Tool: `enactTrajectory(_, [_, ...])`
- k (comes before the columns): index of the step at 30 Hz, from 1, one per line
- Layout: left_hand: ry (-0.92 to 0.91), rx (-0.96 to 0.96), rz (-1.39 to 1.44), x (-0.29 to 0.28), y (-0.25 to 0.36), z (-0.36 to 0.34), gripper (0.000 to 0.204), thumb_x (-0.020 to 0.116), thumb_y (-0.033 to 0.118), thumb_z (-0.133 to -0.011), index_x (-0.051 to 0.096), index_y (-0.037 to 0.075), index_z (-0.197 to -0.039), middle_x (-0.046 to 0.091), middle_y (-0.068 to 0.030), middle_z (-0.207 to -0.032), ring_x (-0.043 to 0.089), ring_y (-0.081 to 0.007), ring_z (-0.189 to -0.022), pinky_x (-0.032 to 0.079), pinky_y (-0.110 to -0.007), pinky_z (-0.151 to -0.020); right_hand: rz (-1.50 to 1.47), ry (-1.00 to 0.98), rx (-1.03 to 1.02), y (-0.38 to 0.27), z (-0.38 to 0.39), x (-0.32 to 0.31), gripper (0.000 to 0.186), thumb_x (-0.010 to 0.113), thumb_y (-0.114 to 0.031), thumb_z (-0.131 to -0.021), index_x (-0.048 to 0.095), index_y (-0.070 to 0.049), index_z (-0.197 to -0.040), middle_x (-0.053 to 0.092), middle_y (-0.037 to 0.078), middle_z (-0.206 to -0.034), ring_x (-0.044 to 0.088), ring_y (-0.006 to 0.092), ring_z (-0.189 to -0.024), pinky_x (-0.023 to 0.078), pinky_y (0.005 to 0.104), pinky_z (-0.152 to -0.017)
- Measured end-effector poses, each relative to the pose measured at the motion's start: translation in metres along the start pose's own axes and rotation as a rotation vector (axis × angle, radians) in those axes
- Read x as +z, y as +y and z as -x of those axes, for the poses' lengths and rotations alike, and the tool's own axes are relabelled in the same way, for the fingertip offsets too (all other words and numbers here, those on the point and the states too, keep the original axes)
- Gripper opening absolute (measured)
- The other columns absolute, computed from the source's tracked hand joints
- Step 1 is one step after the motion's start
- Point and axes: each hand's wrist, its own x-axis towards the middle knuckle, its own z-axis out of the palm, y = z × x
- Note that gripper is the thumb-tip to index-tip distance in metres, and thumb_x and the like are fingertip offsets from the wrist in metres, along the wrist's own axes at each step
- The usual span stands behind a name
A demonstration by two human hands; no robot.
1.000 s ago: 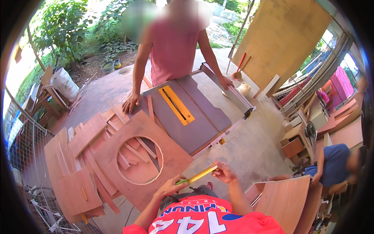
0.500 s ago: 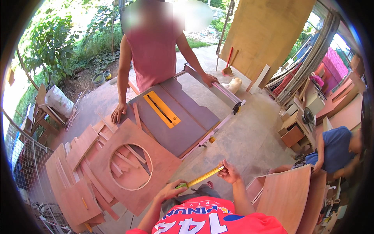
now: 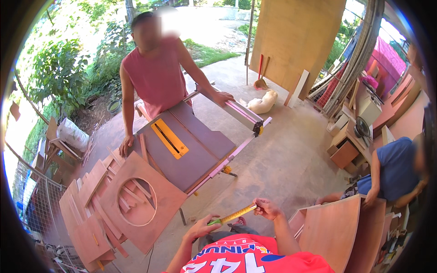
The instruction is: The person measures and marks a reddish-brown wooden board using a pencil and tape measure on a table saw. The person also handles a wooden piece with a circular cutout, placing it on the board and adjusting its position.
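Note:
My left hand grips the green case of a tape measure. Its yellow blade stretches up to my right hand, whose fingers pinch the end. Both hands are low in the view, in front of my red shirt. Beyond them is a table saw with a yellow insert. Left of it lie a wooden board with a round cutout and several wood strips and panels. A co-worker in a pink sleeveless top stands behind the saw, both hands on it.
A person in blue is at the right beside curved wooden panels. A light-coloured dog lies by a leaning plywood sheet and a broom. A wire fence and white sack are at the left.
The view has shifted, so the saw and boards sit lower and further left. The co-worker's body has moved leftward in view. My hands still hold the tape, now slightly lower.

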Motion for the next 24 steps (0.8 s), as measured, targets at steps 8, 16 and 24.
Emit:
enactTrajectory(8, [-0.090, -0.031, -0.113, 0.033, 0.048, -0.026, 0.070, 0.070, 0.051, -0.093, 0.050, 0.013, -0.148, 0.065, -0.0118, -0.132, 0.063, -0.0229, -0.113, 0.055, -0.035, -0.088, 0.091, 0.055, -0.022, 0.008, 0.035, -0.026, 0.029, 0.061, -0.039, -0.105, 0.061, -0.013, -0.094, 0.055, -0.003, -0.080, 0.048, 0.0093, -0.069, 0.043, 0.0284, -0.070])
enactTrajectory(16, [-0.284, 0.155, -0.295, 0.033, 0.083, -0.087, 0.077, 0.070, 0.054, -0.091, 0.048, 0.011, -0.150, 0.066, -0.0130, -0.135, 0.067, -0.0247, -0.111, 0.055, -0.036, -0.088, 0.044, 0.066, -0.140, 0.030, 0.053, -0.043, 0.026, 0.063, -0.037, -0.104, 0.061, -0.011, -0.104, 0.056, -0.002, -0.085, 0.053, 0.0103, -0.078, 0.047, 0.0281, -0.078])
enactTrajectory(24, [-0.405, 0.123, -0.241, 0.028, 0.114, -0.132, 0.073, 0.069, 0.050, -0.096, 0.044, 0.010, -0.152, 0.068, -0.0166, -0.127, 0.065, -0.0252, -0.116, 0.049, -0.037, -0.100, -0.030, 0.141, -0.257, 0.001, 0.049, -0.054, 0.020, 0.059, -0.028, -0.107, 0.062, -0.008, -0.108, 0.058, -0.001, -0.087, 0.056, 0.0114, -0.082, 0.048, 0.0295, -0.084])
